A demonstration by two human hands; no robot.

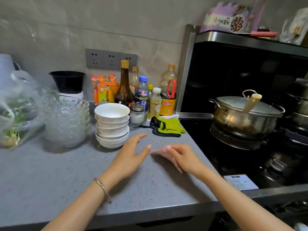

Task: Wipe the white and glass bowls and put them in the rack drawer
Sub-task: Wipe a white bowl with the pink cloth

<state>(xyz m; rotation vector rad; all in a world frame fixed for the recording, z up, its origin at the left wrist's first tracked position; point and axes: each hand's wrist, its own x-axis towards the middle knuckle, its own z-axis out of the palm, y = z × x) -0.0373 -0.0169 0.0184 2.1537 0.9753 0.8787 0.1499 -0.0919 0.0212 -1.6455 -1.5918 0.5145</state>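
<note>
Stacked white bowls and stacked glass bowls stand side by side on the tabletop. Both are probably rigid, slick and breakable, and best lifted singly by the rim. Left hand and right hand hover just in front, fingers loosely spread and holding nothing.

You face a grey speckled countertop that runs from the left to a black cooktop on the right. The far wall is faced with large grey tiles. A dark grey socket panel with three outlets is set into it above the counter. A stainless steel frame borders the black cooktop recess. A steel-edged ledge tops the recess at far right. Light glints softly off the tiles at far left.
</note>
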